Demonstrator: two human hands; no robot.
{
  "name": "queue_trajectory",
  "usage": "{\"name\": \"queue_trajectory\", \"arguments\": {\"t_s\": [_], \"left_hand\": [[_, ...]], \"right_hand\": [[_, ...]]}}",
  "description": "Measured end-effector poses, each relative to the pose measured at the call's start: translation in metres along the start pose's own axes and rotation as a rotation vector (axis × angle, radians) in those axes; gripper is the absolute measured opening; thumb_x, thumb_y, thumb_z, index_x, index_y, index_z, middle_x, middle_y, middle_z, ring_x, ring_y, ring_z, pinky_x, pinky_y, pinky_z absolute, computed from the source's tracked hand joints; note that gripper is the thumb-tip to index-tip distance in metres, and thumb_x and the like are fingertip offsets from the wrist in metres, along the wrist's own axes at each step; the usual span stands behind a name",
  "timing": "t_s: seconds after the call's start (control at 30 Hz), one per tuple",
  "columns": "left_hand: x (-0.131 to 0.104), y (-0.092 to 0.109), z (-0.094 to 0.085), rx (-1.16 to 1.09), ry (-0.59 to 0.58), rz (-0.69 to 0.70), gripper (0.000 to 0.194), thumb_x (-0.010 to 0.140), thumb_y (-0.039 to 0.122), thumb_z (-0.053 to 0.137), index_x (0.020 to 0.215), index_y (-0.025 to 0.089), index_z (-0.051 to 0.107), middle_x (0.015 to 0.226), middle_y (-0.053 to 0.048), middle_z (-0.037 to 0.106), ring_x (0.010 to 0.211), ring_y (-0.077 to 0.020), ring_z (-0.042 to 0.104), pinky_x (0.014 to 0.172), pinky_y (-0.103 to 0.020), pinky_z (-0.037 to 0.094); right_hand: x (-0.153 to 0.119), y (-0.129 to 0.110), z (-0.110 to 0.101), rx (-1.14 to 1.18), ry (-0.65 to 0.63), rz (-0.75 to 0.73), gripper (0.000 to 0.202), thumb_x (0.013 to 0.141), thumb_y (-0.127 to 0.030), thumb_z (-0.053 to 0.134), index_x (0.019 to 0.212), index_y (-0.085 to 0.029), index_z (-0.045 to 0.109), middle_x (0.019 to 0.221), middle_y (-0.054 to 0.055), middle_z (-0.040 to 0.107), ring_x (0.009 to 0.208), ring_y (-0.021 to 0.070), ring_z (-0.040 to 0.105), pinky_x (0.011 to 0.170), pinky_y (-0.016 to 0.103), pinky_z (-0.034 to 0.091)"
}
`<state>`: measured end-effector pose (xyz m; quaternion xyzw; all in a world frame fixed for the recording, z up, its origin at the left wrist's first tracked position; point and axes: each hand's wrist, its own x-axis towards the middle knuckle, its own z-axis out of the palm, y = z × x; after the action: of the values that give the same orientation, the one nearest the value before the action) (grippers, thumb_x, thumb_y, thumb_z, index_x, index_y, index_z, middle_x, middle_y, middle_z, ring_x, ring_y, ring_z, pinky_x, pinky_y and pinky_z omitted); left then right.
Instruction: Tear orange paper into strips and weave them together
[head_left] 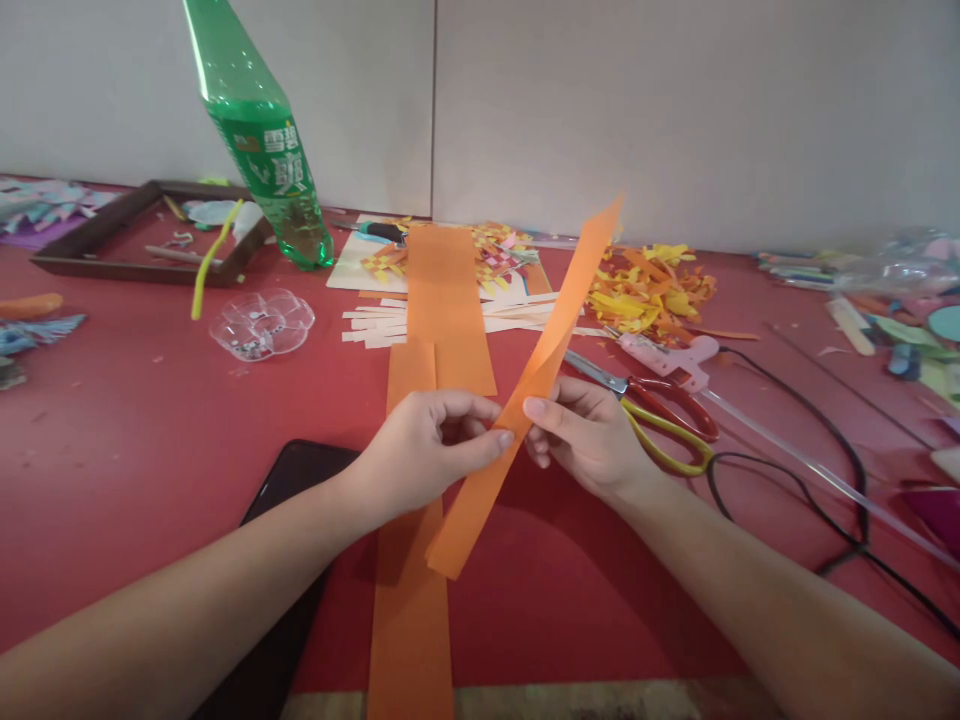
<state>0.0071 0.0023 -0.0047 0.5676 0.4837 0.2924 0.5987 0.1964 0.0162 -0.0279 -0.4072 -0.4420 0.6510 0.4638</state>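
Observation:
A long folded strip of orange paper (564, 325) slants up to the right between my two hands, held above the table. My left hand (427, 450) pinches its lower part with thumb on top and fingers behind. Higher along the same edge, my right hand (589, 435) is closed on it, thumb pressed flat. Beneath lie two wider orange strips: one orange sheet (450, 310) at the back and another orange strip (409, 620) running toward the near edge. Scissors (667, 410) with red and yellow handles rest just beyond my right hand.
A green soda bottle (262, 150) stands at back left beside a dark wooden frame (142, 275) and a clear flower-shaped dish (262, 325). A black phone (270, 600) lies under my left arm. Yellow-orange paper scraps (652, 290), a pink glue gun (671, 360) and its black cable (817, 395) are at right.

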Motion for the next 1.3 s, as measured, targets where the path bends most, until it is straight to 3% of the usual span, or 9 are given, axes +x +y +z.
{"name": "queue_trajectory", "arguments": {"t_s": [0.23,0.5,0.97,1.13,1.3], "left_hand": [[0.0003,-0.0019,-0.0006,-0.006,0.015,0.022,0.023,0.076,0.038,0.071,0.086,0.018,0.065,0.059,0.007,0.047,0.050,-0.0063,0.037,0.046,-0.019,0.031],[-0.0003,0.0001,-0.0022,0.118,0.040,0.060,0.029,0.081,0.046,0.064,0.073,0.019,0.071,0.059,0.003,0.060,0.046,-0.0081,0.041,0.043,-0.021,0.030],[0.0010,-0.0001,-0.0013,0.150,0.070,0.073,0.024,0.080,0.039,0.067,0.067,0.018,0.069,0.055,0.004,0.056,0.047,-0.0072,0.039,0.045,-0.021,0.030],[0.0007,-0.0004,-0.0006,0.121,0.044,0.005,0.031,0.079,0.044,0.067,0.064,0.017,0.063,0.051,0.005,0.047,0.044,-0.0059,0.034,0.041,-0.019,0.025],[-0.0005,-0.0002,-0.0011,0.116,0.026,-0.009,0.029,0.078,0.038,0.068,0.062,0.016,0.058,0.052,0.006,0.044,0.046,-0.0049,0.033,0.042,-0.017,0.026]], "right_hand": [[0.0006,-0.0019,-0.0006,0.004,-0.015,0.004,0.020,0.070,-0.033,0.082,0.067,-0.018,0.069,0.057,-0.003,0.062,0.046,0.0085,0.054,0.041,0.021,0.048],[0.0002,0.0051,-0.0069,-0.149,-0.127,-0.076,0.015,0.079,-0.033,0.075,0.079,-0.018,0.073,0.073,0.002,0.072,0.054,0.0114,0.060,0.053,0.027,0.054],[-0.0014,0.0051,-0.0041,-0.156,-0.138,-0.078,0.012,0.080,-0.031,0.074,0.081,-0.019,0.074,0.069,0.001,0.069,0.055,0.0114,0.061,0.052,0.026,0.054],[0.0004,0.0043,-0.0036,-0.061,-0.057,-0.050,0.014,0.076,-0.030,0.078,0.072,-0.018,0.072,0.061,-0.001,0.065,0.049,0.0097,0.058,0.047,0.023,0.052],[0.0007,0.0016,-0.0042,-0.047,-0.038,-0.042,0.018,0.074,-0.028,0.080,0.066,-0.017,0.068,0.056,-0.003,0.062,0.045,0.0080,0.055,0.043,0.020,0.049]]}}
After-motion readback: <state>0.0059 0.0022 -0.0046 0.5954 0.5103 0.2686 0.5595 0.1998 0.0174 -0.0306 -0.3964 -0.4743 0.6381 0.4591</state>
